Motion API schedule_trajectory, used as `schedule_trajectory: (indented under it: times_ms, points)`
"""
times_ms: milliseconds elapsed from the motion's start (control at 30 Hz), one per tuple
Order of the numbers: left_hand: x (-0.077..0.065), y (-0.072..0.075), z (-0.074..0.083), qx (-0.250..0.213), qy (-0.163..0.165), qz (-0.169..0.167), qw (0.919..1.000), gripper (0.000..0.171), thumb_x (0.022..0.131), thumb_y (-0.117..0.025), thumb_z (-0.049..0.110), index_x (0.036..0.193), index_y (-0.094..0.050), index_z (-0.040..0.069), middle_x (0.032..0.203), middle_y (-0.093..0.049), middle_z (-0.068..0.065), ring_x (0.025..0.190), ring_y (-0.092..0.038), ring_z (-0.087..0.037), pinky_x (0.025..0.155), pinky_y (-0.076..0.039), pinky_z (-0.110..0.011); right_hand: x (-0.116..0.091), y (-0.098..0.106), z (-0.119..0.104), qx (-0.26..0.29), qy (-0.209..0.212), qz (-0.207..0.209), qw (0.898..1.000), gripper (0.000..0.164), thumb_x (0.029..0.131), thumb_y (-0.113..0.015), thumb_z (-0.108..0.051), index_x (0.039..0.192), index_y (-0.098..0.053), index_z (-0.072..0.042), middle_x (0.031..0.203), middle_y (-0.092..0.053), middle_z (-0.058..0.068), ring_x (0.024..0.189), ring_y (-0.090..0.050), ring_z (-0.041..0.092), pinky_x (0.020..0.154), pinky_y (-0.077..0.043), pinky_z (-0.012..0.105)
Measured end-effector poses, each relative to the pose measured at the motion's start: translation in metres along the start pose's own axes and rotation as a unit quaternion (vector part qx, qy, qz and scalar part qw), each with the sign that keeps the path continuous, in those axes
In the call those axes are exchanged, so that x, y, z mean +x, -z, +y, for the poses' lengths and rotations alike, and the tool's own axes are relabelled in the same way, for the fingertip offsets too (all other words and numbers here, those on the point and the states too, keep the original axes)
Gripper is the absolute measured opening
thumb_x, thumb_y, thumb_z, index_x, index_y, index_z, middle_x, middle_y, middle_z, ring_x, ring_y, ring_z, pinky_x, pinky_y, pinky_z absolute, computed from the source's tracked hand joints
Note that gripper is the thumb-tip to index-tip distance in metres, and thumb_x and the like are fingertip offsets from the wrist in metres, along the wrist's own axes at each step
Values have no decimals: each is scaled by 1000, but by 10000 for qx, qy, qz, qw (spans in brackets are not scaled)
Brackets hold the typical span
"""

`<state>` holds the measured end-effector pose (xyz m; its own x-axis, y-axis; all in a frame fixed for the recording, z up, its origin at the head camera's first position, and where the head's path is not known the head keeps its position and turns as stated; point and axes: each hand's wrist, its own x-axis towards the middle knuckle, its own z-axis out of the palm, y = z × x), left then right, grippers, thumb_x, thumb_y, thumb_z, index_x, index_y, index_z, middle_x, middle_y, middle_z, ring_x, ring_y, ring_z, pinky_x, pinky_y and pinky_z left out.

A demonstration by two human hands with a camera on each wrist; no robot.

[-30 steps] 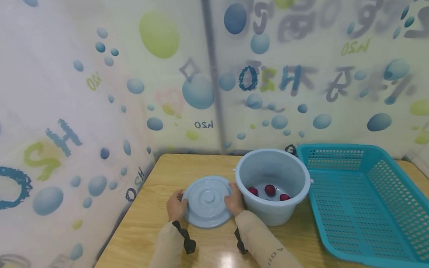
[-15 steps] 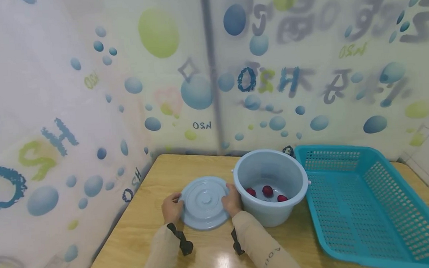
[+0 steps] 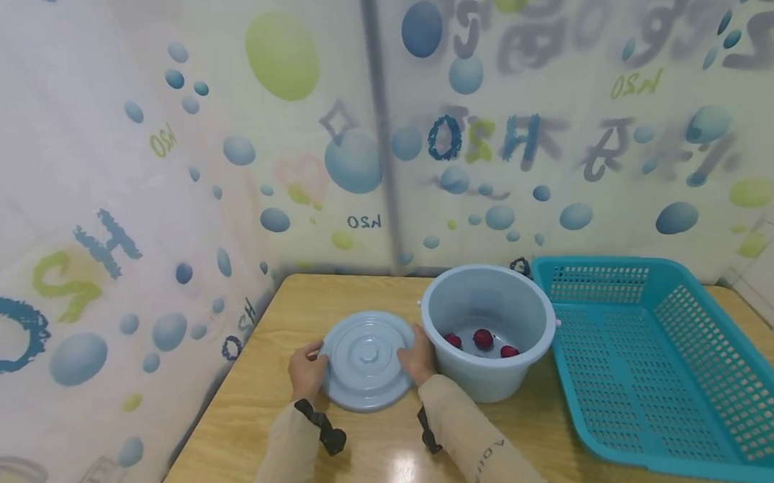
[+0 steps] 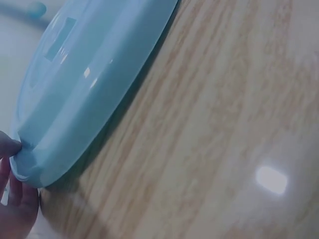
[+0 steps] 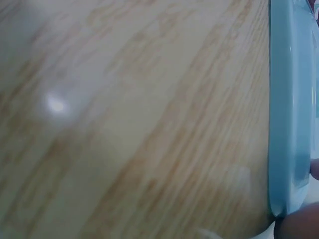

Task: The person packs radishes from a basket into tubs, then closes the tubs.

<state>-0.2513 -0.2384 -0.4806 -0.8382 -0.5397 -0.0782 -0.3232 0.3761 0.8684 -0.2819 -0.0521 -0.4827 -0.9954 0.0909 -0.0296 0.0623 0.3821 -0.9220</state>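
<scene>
A light blue round lid (image 3: 369, 375) with a small centre knob is knob-side up, close over the wooden table. My left hand (image 3: 306, 371) pinches its left rim; in the left wrist view, the thumb (image 4: 9, 146) is on top and the fingers are below the edge. At the opposite rim, my right hand (image 3: 419, 357) grips the lid between thumb and fingers, only partly seen in the right wrist view. Just right of that hand stands a matching blue bucket (image 3: 493, 377), uncovered. Inside it lie three small dark-red round things (image 3: 483, 339).
A teal perforated plastic basket (image 3: 639, 374) stands on the right of the wooden table (image 3: 364, 458), close beside the bucket. Behind and to the left hang printed curtains (image 3: 328, 78) with bubble patterns, meeting the table's edges.
Both hands keep their hold on the lid. It looks slightly larger and a little higher in the head view. The bucket and basket stay put; the camera has shifted slightly.
</scene>
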Motion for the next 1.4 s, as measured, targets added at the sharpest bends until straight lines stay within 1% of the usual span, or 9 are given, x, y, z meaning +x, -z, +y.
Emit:
schedule_trajectory:
  times_ms: [367, 500, 533, 633, 733, 767, 867, 1100, 1400]
  points:
    - [3, 5, -4, -138, -106, -356, 9992, 40, 83, -49, 1, 123, -48, 0, 121, -46, -20, 109, -44, -33, 87, -41, -40, 1, 1, 2, -13, 28, -134, 9999, 56, 69, -57, 9, 123, -41, 12, 126, -40, 28, 120, -34, 38, 100, -26, 44]
    - [3, 9, -5, -191, -175, -572, 9980, 42, 84, -48, 2, 126, -45, 0, 122, -43, -22, 110, -42, -33, 90, -39, -40, 12, -10, 19, 78, -70, -148, 9998, 60, 71, -57, 7, 127, -38, 8, 130, -38, 25, 122, -32, 36, 102, -23, 43]
    - [3, 10, -6, -211, -184, -603, 9978, 42, 84, -49, 3, 126, -46, 0, 122, -43, -21, 110, -42, -32, 90, -39, -40, 18, -16, 30, 108, 114, -21, 9999, 59, 71, -58, 4, 127, -39, 8, 129, -39, 25, 123, -32, 33, 103, -22, 38]
    - [2, 12, -7, -246, -248, -619, 9975, 41, 84, -48, 1, 125, -46, -2, 120, -44, -23, 109, -42, -33, 90, -39, -40, 23, -22, 42, -31, 328, 67, 9994, 55, 71, -61, 1, 123, -44, 8, 122, -46, 23, 118, -39, 31, 101, -27, 37]
    - [1, 15, -8, -317, -178, -644, 9973, 41, 84, -48, 1, 125, -46, -2, 120, -44, -22, 109, -42, -32, 91, -38, -40, 17, -17, 35, -35, 500, 95, 9987, 47, 70, -63, 1, 114, -50, 10, 111, -52, 23, 108, -47, 31, 95, -34, 38]
    - [2, 15, -8, -338, -156, -656, 9972, 41, 84, -48, 1, 125, -46, -2, 120, -44, -22, 109, -42, -32, 91, -38, -40, 10, -10, 25, -35, 386, -2, 9992, 45, 69, -65, 3, 111, -52, 11, 108, -54, 23, 105, -48, 33, 92, -36, 42]
    - [2, 16, -7, -352, -64, -708, 9968, 41, 85, -47, 1, 126, -45, -1, 121, -43, -21, 110, -41, -31, 91, -38, -39, 1, -2, 13, 2, 443, -29, 9990, 41, 70, -64, 4, 108, -53, 12, 104, -55, 23, 101, -50, 34, 89, -38, 43]
    - [4, 12, -7, -421, -170, -582, 9973, 39, 85, -47, 0, 124, -47, -2, 121, -45, -24, 111, -43, -34, 91, -38, -41, -3, 2, 5, 421, 111, 59, 9990, 46, 73, -64, 4, 115, -49, 11, 114, -51, 25, 109, -46, 35, 94, -35, 42]
    - [2, 16, -9, -332, -287, -734, 9963, 38, 86, -47, 3, 124, -48, 0, 124, -44, -23, 113, -42, -36, 91, -39, -42, -2, -1, 5, 709, -159, -98, 9973, 49, 80, -58, -2, 125, -41, 6, 125, -43, 23, 119, -37, 34, 100, -27, 42]
